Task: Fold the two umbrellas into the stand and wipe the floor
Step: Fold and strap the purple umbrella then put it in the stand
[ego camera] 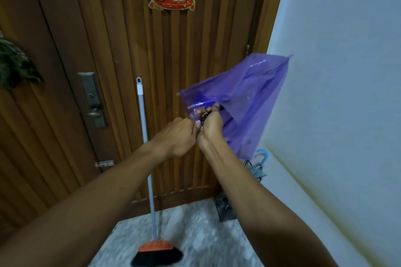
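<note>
While purple umbrella [243,102] hangs half-collapsed, raised before wooden door [121,54], both hands meet at shaft: right hand [209,124] fingers wrapped round slider, left hand [175,136] fingers curled, steadying. Probably closing canopy. Stand [257,169] with blue-handled umbrella [262,156] below, in corner. Broom [149,180] leans on door, floor [195,234] unwiped.

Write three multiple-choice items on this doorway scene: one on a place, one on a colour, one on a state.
1. Where does the broom stand?
A. against the door
B. flat on the floor
C. in the stand

2. What colour is the held umbrella?
A. red
B. purple
C. yellow

3. How is the umbrella held?
A. by one hand
B. by both hands
C. by neither

Key: 1 A, its handle leans on the door; 2 B, the canopy is translucent purple; 3 B, the left hand and right hand meet at its near end.
</note>
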A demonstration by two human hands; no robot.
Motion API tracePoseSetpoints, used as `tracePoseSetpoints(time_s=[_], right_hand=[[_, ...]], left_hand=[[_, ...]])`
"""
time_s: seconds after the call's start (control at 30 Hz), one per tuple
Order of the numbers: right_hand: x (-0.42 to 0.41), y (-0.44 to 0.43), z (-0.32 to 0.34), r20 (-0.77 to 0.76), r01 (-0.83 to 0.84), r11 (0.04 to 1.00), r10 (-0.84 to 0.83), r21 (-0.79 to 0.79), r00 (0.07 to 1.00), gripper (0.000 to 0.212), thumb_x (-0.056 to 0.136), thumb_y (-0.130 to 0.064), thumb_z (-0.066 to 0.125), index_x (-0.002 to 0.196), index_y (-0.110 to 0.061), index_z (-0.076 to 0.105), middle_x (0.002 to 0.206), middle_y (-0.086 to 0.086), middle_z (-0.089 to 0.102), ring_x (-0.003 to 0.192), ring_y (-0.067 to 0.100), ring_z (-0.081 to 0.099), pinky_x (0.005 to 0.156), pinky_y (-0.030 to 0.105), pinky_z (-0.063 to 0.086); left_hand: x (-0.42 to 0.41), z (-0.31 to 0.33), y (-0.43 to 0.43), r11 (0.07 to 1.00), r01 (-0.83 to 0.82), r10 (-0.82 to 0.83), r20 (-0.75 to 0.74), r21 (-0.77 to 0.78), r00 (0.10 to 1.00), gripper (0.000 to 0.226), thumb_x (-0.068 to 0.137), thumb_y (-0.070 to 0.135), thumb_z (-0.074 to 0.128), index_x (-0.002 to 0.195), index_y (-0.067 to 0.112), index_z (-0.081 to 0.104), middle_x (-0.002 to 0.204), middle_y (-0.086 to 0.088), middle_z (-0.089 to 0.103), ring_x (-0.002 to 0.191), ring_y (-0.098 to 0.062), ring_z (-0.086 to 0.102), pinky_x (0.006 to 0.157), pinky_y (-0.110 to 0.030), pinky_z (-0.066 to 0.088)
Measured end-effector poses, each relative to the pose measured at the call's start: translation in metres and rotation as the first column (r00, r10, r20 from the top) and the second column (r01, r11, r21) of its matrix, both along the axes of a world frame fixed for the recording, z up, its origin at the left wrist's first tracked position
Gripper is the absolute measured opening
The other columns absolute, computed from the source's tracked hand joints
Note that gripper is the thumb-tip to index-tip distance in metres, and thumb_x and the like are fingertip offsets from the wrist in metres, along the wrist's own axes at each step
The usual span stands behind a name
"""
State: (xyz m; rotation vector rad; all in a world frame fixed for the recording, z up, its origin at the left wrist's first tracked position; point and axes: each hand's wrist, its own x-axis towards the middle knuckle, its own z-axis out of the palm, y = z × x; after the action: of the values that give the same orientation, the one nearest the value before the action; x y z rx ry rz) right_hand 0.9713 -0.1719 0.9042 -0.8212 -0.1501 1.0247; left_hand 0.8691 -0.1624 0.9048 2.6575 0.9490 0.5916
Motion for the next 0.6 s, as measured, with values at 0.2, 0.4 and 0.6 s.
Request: tracePoseSetpoints(time_s=[0.2, 0.4, 0.6], right_hand=[[-0.008, -0.009, -0.024, -0.045, -0.005, 1.0, 0.005, -0.013, 0.999, 0.044, 0.107, -0.036, 0.038, 0.067, -0.018, 0.044, 0.043, -0.005, 0.052, 0.039, 0.007, 0.044, 0.05, 0.02, 0.036], [-0.012, -0.013, -0.037, 0.017, -0.047, 0.996, 0.048, -0.079, 0.999, 0.042, 0.108, -0.041, 0.033, 0.078, -0.016, 0.049, 0.057, 0.0, 0.07, 0.036, 0.004, 0.053, 0.04, 0.011, 0.043], [-0.012, -0.01, -0.027, 0.121, -0.058, 0.992, 0.072, -0.115, 0.99, 0.034, 0.108, -0.045, 0.03, 0.089, -0.021, 0.045, 0.063, -0.002, 0.075, 0.033, 0.002, 0.051, 0.033, 0.007, 0.038]], left_hand=[[-0.004, 0.002, -0.004, 0.999, -0.002, -0.004, -0.159, -0.035, 0.987, 0.041, 0.105, 0.037, 0.033, 0.068, 0.025, 0.045, 0.067, 0.001, 0.053, 0.057, -0.014, 0.052, 0.05, -0.029, 0.033], [-0.016, -0.012, 0.005, 0.994, 0.024, -0.04, -0.151, -0.109, 0.988, 0.041, 0.104, 0.04, 0.033, 0.088, 0.016, 0.063, 0.077, -0.004, 0.065, 0.074, -0.025, 0.065, 0.068, -0.042, 0.051], [-0.013, -0.007, 0.008, 0.998, -0.011, 0.003, -0.123, -0.065, 0.992, 0.04, 0.106, 0.033, 0.035, 0.069, 0.027, 0.049, 0.066, 0.008, 0.052, 0.067, -0.017, 0.056, 0.058, -0.03, 0.041]])
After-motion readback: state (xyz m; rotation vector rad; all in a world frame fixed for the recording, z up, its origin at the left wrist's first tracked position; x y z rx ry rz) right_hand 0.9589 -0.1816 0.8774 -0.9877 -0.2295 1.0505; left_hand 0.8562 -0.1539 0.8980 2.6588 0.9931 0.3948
